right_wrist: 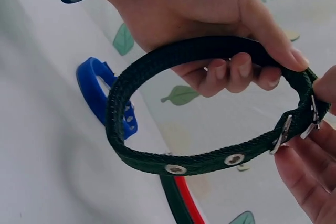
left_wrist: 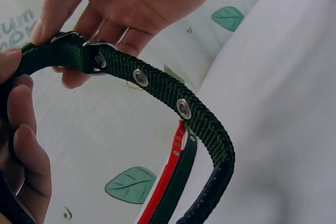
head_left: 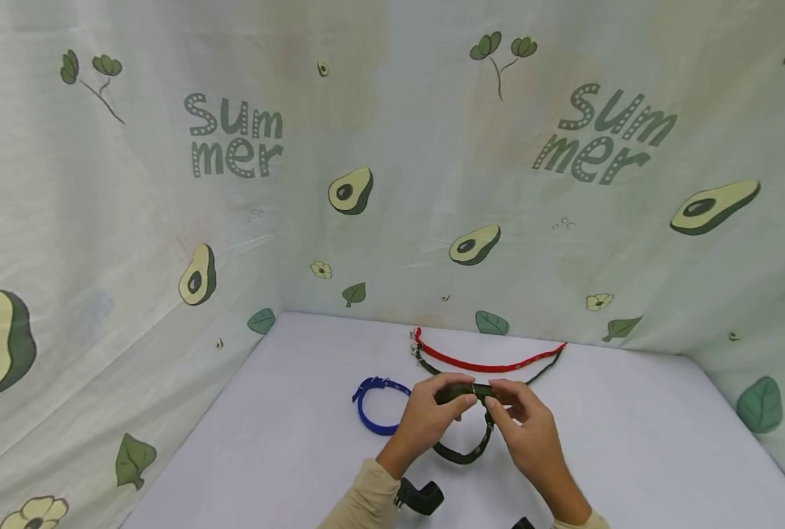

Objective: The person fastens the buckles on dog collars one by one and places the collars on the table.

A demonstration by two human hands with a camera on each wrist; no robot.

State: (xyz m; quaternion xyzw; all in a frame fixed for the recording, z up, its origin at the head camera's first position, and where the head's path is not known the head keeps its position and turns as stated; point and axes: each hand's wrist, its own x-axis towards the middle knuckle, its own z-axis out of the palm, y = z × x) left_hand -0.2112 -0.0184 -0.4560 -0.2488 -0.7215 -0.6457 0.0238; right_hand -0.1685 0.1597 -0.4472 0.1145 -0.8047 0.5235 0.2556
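A dark green webbing collar (head_left: pixel 460 458) hangs as a buckled loop between both hands, above the table. My left hand (head_left: pixel 425 415) grips its upper stretch with thumb and fingers. The right hand (head_left: pixel 531 433) pinches the same stretch beside the left fingertips, close to the silver buckle (right_wrist: pixel 283 135). Metal-ringed holes (left_wrist: pixel 140 77) run along the strap past the buckle. In the right wrist view, the left hand's fingers (right_wrist: pixel 239 74) curl around the padded part of the loop.
On the white table (head_left: pixel 287 411), a blue collar (head_left: pixel 361 411) lies looped left of the hands. Behind them, a red collar (head_left: pixel 478 366) and another dark green collar (head_left: pixel 546 371) lie stretched out. A cloth printed with avocados (head_left: pixel 475 245) rises around the table. Black wrist gear (head_left: pixel 422 498) hangs under the left wrist.
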